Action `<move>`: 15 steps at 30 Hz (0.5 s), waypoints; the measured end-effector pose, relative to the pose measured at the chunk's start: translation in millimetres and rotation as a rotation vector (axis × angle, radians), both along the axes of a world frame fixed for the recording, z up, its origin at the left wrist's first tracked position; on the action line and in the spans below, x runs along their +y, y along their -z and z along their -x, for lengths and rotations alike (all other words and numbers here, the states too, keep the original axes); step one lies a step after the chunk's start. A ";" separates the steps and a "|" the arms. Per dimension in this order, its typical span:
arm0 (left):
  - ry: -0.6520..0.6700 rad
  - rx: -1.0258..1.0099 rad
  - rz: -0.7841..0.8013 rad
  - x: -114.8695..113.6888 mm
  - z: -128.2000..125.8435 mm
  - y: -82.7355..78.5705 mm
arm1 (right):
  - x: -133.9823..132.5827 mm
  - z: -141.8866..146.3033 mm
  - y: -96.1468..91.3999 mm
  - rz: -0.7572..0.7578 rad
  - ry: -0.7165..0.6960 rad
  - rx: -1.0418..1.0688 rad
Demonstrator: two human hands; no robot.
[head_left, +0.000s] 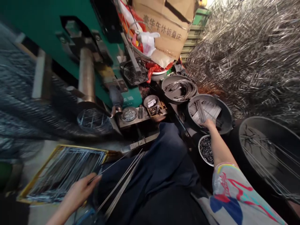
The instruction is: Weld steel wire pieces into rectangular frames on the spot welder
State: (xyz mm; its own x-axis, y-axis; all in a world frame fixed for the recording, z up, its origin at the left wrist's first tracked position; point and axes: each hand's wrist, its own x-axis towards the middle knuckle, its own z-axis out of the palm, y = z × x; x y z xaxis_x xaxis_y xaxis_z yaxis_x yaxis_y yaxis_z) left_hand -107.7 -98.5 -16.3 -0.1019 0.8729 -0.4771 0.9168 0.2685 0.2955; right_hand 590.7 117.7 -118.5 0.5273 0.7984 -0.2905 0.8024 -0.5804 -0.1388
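My left hand point(81, 190) is at the lower left, its fingers pinched on a thin metal wire point(110, 165) that runs up and to the right. A bundle of long straight wires point(124, 181) lies across my lap beside it. My right hand point(208, 123) reaches up and right into a dark round basin point(225, 109) of short straight wire pieces point(203, 111). Its fingers close on a few of them. A small bowl of dark metal bits point(206, 150) sits under my right forearm.
A green machine point(77, 56) with a steel cylinder stands ahead, with a round wire frame point(92, 120) at its base. A yellow-edged tray of wire grids point(63, 168) lies at left. More basins point(179, 89) and a huge heap of bent wires point(248, 53) fill the right. Cardboard box behind.
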 end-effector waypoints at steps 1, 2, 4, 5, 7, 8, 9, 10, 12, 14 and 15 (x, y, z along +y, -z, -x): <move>0.066 0.031 -0.019 13.6 -5.1 3.1 | 1.0 -1.1 4.4 0.029 0.006 0.012; 0.138 0.062 -0.037 27.4 -12.5 5.4 | 1.4 -1.8 7.7 0.056 0.015 0.020; 0.294 0.124 -0.038 53.9 -32.8 6.5 | 0.7 -2.1 10.9 0.080 0.030 0.022; 0.376 0.155 -0.034 65.7 -45.0 4.9 | -0.2 -1.8 11.0 0.078 0.034 0.018; 0.529 0.229 -0.024 84.1 -70.1 -3.0 | -2.0 -0.4 9.2 0.063 0.043 0.003; 0.590 0.268 -0.020 89.8 -81.7 -9.6 | -2.8 0.6 7.8 0.054 0.043 -0.005; 0.634 0.301 -0.029 92.5 -91.8 -18.1 | -3.6 1.8 6.3 0.044 0.039 -0.012; 0.655 0.324 -0.056 91.9 -99.8 -28.6 | -4.2 3.1 4.7 0.033 0.031 -0.017; 0.629 0.309 -0.186 79.7 -108.9 -54.5 | -5.3 6.0 1.6 0.007 0.007 -0.024; 0.520 0.181 -0.432 54.0 -110.1 -83.9 | -6.0 9.2 -2.5 -0.034 -0.022 -0.030; 0.416 0.091 -0.572 37.5 -109.2 -97.8 | -6.2 11.1 -5.3 -0.061 -0.038 -0.032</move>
